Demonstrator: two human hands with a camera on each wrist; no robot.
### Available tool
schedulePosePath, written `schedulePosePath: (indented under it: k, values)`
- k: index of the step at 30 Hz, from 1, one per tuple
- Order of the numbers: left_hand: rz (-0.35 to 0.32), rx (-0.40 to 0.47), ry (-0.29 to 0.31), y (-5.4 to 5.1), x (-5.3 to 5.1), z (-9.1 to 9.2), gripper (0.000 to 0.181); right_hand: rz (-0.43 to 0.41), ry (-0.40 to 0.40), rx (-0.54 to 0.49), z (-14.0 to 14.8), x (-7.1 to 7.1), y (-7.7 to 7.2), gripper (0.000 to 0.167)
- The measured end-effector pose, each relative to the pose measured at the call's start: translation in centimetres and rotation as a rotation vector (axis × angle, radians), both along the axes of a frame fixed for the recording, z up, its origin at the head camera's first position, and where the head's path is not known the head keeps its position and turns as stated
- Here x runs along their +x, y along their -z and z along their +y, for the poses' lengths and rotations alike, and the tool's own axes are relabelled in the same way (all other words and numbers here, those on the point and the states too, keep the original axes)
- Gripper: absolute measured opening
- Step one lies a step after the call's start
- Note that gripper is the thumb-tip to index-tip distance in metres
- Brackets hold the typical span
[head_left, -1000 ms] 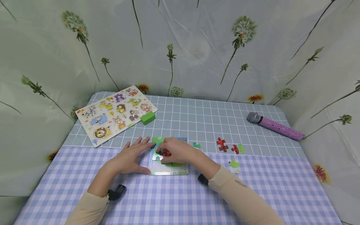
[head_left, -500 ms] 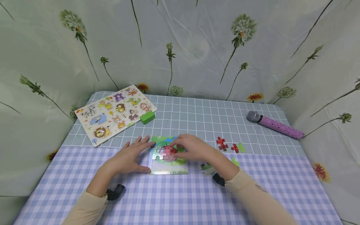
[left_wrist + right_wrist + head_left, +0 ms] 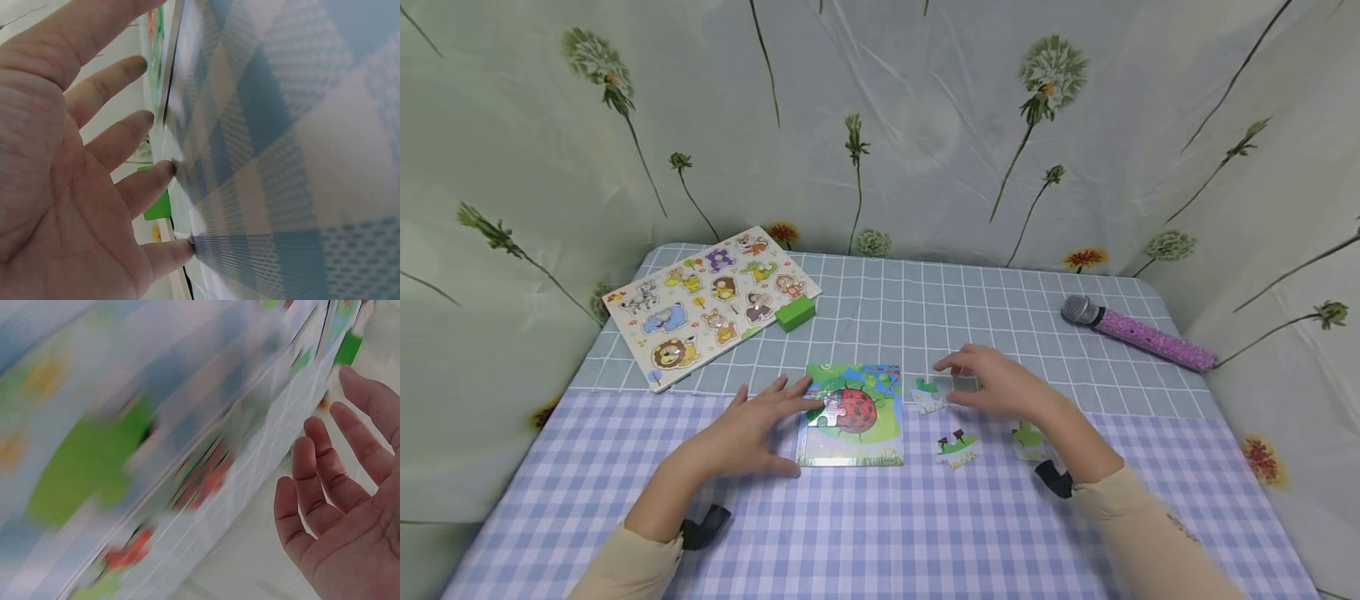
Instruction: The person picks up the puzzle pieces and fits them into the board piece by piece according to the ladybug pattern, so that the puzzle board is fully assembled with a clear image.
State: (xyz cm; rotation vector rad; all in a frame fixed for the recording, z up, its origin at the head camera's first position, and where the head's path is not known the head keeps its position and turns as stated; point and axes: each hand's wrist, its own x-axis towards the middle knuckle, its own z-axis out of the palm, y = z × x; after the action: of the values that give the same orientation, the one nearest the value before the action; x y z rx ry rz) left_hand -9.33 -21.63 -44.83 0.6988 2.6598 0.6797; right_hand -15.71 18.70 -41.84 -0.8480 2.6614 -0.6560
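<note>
Hands, two, bare. Left hand (image 3: 748, 433): fingers spread and nearly straight, holding nothing, the index at the left edge of a puzzle board (image 3: 850, 459); whether it touched could not be told. Right hand (image 3: 1000, 385): relaxed, thumb and forefinger well parted, nothing seen between them.

Backdrop (image 3: 925, 167): pale cloth with printed flowers, hung behind the table.

Checked cloth (image 3: 850, 533): blue and white, covering the near part of the table.

Grid cloth (image 3: 940, 304): grey with white lines, covering the far part.

Animal board (image 3: 642, 354): pale, laid slantwise at the far left.

Microphone (image 3: 1153, 339): glittering purple handle, flat at the far right.

Puzzle board, as above: flat at the centre, across the seam of the two cloths, bearing a red ladybird. Piece outlines showed left of the ladybird under glare.

Block (image 3: 795, 313): green, at the animal board's right-hand edge.

Loose pieces: a pale green-topped piece (image 3: 929, 398), just right of the puzzle board and beside the right thumb; a green piece with dark marks (image 3: 957, 450), nearer the person; a leaf-green piece (image 3: 1028, 440), farther right. Red pieces (image 3: 129, 553) showed in the right wrist view — too blurred to count surely.

Step, as judged: between placements, the right hand among the unfitted pieces. Next move, as judged, called for a fingertip pinch on one piece — its tabs turned to suit its gap — while the left hand steadied the puzzle board.
</note>
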Motion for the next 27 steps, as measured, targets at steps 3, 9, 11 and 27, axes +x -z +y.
schedulePosePath:
  k: [3, 9, 11, 27]
  values:
    - [-0.001, -0.005, 0.011, 0.0, 0.2, 0.0, 0.088, 0.023, 0.046, 0.016, 2.3, -0.3, 0.2, 0.04]
    - [0.003, -0.009, 0.013, 0.0, 0.2, -0.1, 0.087, 0.028, 0.101, 0.072, 5.2, -0.5, 0.4, 0.048]
    - [0.003, -0.008, 0.011, 0.0, 0.2, -0.1, 0.087, 0.003, 0.111, 0.085, 5.7, -0.6, 0.4, 0.052]
    - [-0.027, 0.007, 0.007, 0.3, 0.1, -0.1, 0.087, -0.021, 0.068, 0.091, 6.4, -1.0, 0.8, 0.055]
